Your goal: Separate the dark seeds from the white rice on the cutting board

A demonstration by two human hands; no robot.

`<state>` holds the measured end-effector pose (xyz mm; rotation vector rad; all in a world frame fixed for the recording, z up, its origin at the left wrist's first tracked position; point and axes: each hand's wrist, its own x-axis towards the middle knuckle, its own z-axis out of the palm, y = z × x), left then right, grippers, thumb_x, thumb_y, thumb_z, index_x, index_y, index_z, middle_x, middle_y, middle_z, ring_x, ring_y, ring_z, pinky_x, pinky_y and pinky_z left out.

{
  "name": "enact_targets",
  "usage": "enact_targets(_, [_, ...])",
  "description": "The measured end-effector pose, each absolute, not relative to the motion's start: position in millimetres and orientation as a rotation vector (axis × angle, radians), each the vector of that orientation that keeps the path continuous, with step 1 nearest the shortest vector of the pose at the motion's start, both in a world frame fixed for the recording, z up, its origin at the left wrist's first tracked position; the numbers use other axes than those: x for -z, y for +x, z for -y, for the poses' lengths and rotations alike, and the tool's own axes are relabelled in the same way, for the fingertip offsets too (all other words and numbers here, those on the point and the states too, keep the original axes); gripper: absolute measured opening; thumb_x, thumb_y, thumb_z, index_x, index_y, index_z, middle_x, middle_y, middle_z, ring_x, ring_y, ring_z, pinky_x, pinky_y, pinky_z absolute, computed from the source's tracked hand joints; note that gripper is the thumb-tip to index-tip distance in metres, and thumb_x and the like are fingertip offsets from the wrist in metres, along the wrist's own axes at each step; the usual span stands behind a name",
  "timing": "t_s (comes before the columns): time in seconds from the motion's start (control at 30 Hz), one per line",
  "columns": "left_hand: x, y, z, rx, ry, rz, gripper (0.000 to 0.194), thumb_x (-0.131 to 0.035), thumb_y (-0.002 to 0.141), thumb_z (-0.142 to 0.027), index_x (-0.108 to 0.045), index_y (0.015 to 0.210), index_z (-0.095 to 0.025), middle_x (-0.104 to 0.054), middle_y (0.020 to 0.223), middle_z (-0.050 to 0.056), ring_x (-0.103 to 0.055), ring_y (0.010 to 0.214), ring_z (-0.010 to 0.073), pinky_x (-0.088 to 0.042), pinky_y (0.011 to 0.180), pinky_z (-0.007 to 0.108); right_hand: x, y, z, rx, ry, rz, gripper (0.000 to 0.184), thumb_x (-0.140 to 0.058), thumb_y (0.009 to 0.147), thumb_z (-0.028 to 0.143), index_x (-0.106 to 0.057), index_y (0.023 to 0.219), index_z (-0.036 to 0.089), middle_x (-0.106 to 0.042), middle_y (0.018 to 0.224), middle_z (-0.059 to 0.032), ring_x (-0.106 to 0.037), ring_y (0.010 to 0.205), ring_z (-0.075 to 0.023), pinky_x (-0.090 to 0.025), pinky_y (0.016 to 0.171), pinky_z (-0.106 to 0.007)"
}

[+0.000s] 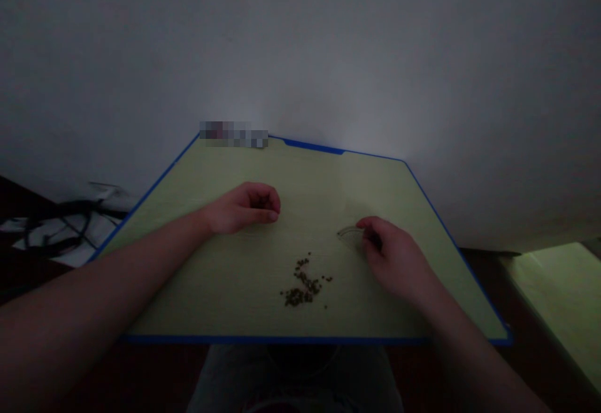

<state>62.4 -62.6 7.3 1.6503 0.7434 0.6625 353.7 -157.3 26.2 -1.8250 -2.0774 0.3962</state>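
My left hand (246, 208) rests on the pale green table (385, 188) with its fingers curled into a loose fist; a few small dark bits seem to lie inside the curl. My right hand (392, 256) lies on the table to the right, fingers bent around the edge of a small clear container (350, 233) that is hard to make out in the dim light. Between and below the hands lies a loose scatter of small dark green beans (303, 285), touched by neither hand.
The table has a blue rim (310, 144) and stands against a grey wall. Black cables and white papers (61, 225) lie on the floor at left. A second green table (558, 294) shows at right. My lap is below the table's near edge.
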Motion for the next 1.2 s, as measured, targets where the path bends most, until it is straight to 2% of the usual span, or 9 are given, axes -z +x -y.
enact_targets(0.2, [-9,63,64,-0.665,1.668,-0.762,0.020,-0.071,0.068,-0.030,-0.058,0.071,-0.015,-0.055,0.061,-0.003,-0.047,0.055,0.0074,-0.038,0.050,0.018,-36,358,145,-0.415,-1.746,2.049,0.023,-0.048,0.083,0.012,-0.059,0.102,0.018,-0.066,0.080,-0.0049,-0.063,0.074,-0.0208,-0.047,0.068,-0.033])
enact_targets(0.37, [-10,63,64,-0.648,1.669,-0.762,0.020,-0.071,0.068,-0.030,-0.058,0.070,-0.015,-0.055,0.060,-0.003,-0.047,0.055,0.0076,-0.037,0.050,0.018,-39,363,135,-0.303,-1.813,2.082,0.023,-0.048,0.083,0.012,-0.058,0.102,0.018,-0.066,0.077,-0.0055,-0.061,0.069,-0.0209,-0.043,0.063,-0.032])
enact_targets(0.93, [-6,62,62,-0.660,1.647,-0.741,0.019,-0.071,0.069,-0.028,-0.058,0.071,-0.015,-0.053,0.060,-0.004,-0.046,0.054,0.0071,-0.036,0.050,0.019,-36,348,166,-0.608,-1.662,2.184,0.022,-0.047,0.085,0.010,-0.059,0.102,0.019,-0.066,0.078,-0.0027,-0.061,0.070,-0.0179,-0.044,0.064,-0.030])
enact_targets(1.07, [-6,62,62,-0.675,1.646,-0.728,0.018,-0.071,0.069,-0.027,-0.058,0.072,-0.014,-0.054,0.061,-0.004,-0.047,0.055,0.0069,-0.036,0.051,0.018,-30,344,162,-0.565,-1.718,2.195,0.024,-0.049,0.084,0.007,-0.060,0.102,0.018,-0.068,0.083,-0.0049,-0.063,0.076,-0.0191,-0.044,0.068,-0.031])
enact_targets(1.2, [-6,62,62,-0.665,1.639,-0.731,0.019,-0.071,0.069,-0.027,-0.058,0.071,-0.014,-0.054,0.061,-0.004,-0.047,0.055,0.0071,-0.036,0.050,0.018,-32,346,154,-0.482,-1.818,2.105,0.025,-0.051,0.082,0.005,-0.060,0.103,0.016,-0.067,0.079,-0.0045,-0.062,0.073,-0.0190,-0.044,0.068,-0.031])
